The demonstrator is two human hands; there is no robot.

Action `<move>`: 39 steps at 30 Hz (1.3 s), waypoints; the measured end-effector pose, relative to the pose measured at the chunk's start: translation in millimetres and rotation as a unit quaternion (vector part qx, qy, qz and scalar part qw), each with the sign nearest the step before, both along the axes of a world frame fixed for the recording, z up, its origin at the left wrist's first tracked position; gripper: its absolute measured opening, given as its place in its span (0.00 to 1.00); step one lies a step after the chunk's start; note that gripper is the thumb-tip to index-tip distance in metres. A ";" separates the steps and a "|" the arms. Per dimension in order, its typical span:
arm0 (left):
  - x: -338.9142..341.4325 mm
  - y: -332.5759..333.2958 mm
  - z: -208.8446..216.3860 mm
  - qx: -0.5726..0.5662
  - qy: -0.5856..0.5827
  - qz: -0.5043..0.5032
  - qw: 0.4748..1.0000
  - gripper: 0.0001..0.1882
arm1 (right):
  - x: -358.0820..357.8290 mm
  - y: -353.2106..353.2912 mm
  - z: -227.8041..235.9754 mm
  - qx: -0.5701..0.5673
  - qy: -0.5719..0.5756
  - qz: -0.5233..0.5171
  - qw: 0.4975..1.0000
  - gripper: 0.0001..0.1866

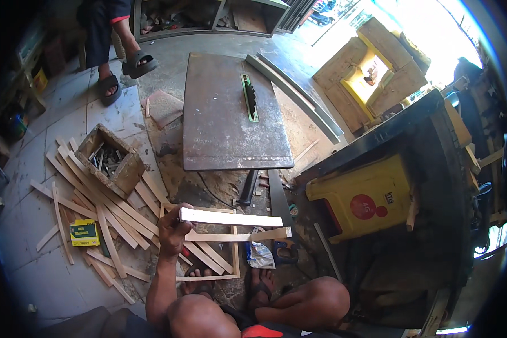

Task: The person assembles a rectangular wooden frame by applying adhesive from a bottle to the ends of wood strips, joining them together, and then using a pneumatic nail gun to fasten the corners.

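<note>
My left hand (pixel 173 230) is closed around the left end of a pale wooden strip (pixel 231 218), held level above my feet. A second strip (pixel 248 236) runs just below it; whether my fingers grip that one too, I cannot tell. Under them is a thin wooden frame (pixel 236 262) with loose slats (pixel 211 257) inside its outline. A crumpled white and blue packet (pixel 260 256) lies beside the frame, next to the dark handle of a handsaw (pixel 286 252). My right hand is out of view.
Ahead stands a table saw (pixel 225 135) with its toothed blade (pixel 249 98) raised. At left, wooden slats (pixel 104 197) lie around a box of metal pieces (pixel 121 179) and a yellow-green carton (pixel 84 233). Yellow plastic furniture (pixel 349 197) is at right. Another person's sandalled feet (pixel 110 87) are far left.
</note>
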State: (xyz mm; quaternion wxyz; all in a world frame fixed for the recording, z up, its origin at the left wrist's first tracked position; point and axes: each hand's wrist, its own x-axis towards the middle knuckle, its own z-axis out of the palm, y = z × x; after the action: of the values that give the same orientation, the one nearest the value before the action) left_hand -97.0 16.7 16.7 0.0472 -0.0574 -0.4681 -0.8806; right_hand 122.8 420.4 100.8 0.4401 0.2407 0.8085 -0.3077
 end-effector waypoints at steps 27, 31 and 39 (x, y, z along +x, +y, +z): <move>0.8 -0.6 2.6 0.002 -0.052 -0.034 0.998 0.25 | -301.7 -226.5 174.0 -0.064 0.286 0.369 0.882 0.19; 1.9 -7.5 5.1 0.010 -0.104 -0.066 0.992 0.27 | -304.8 -232.9 169.2 -0.056 0.283 0.382 0.878 0.17; -0.4 1.3 9.3 -0.004 -0.106 -0.080 0.991 0.28 | -303.9 -225.9 167.1 -0.065 0.300 0.382 0.871 0.17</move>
State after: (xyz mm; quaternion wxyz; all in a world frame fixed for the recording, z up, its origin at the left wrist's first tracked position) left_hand -97.5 18.0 26.1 -0.0731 -0.0015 -0.4675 -0.8810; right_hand -181.1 194.5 267.9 0.2739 -0.2202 0.9089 -0.2245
